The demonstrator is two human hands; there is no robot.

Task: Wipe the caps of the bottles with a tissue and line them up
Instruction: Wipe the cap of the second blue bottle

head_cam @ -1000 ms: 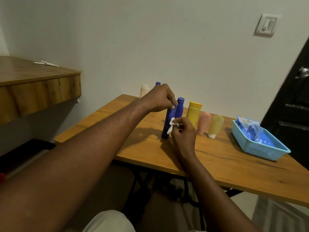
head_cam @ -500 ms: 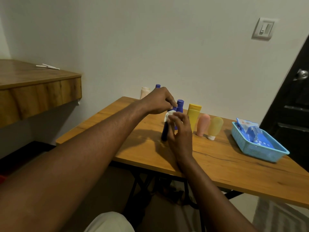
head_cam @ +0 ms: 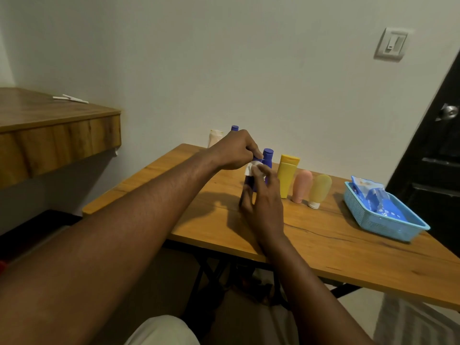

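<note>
My left hand [head_cam: 234, 151] grips the top of a dark blue bottle [head_cam: 247, 188] standing on the wooden table [head_cam: 323, 240]. My right hand [head_cam: 263, 205] pinches a white tissue [head_cam: 254, 170] against that bottle's cap. Right behind stands a second blue bottle [head_cam: 267, 156], then a row to the right: a yellow tube [head_cam: 286, 174], a pink bottle [head_cam: 301, 186] and a yellow-green bottle [head_cam: 319, 190]. At the table's far left corner a cream bottle [head_cam: 214, 137] and a blue cap [head_cam: 234, 128] show behind my left hand.
A light blue basket [head_cam: 373, 217] with a blue tissue pack [head_cam: 373, 195] sits on the table at the right. A wooden shelf [head_cam: 57, 135] juts out at the left. A black door [head_cam: 438, 155] stands at the far right.
My right hand has lifted the tissue from the bottle's middle up to its cap. My left hand stays at the bottle's top.
</note>
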